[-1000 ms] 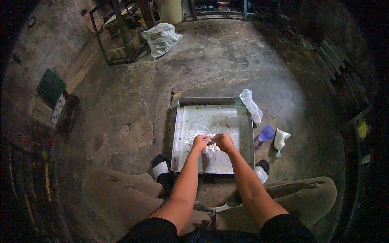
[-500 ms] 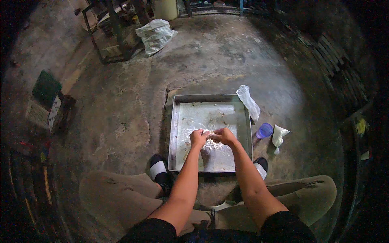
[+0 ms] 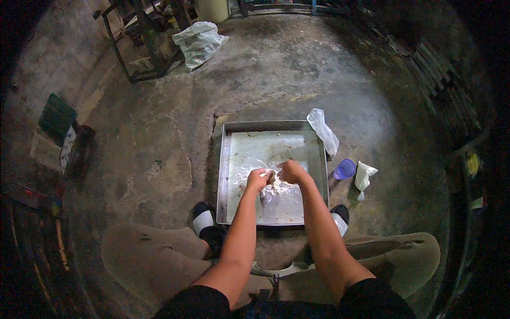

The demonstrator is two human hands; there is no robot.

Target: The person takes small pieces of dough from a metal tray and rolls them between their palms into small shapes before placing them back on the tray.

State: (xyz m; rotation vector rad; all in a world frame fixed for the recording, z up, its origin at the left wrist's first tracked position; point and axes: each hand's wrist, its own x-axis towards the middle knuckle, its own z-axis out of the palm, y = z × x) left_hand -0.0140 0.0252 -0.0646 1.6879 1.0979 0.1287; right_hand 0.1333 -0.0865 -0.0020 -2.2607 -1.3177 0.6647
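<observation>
A crumbly white dough (image 3: 274, 186) lies in a small heap on the wide square metal tray (image 3: 265, 216), with a wet white smear around it. Over the heap, my left hand (image 3: 258, 179) is closed, and white dough shows at its fingertips. Close beside it, my right hand (image 3: 292, 172) has its fingers curled inward above the same heap. What those right fingers hold, if anything, is hidden.
A crumpled clear plastic bag (image 3: 324, 133) hangs over the tray's right rim. Right of the tray are a purple cup (image 3: 345, 169) and a knotted bag of white powder (image 3: 364, 178). My feet flank the tray's near corners. A white sack (image 3: 199, 45) stands far left.
My hands have drawn slightly apart at the fingertips, the right one lifting a little. The whole view has shifted slightly, with the tray appearing a bit further left.
</observation>
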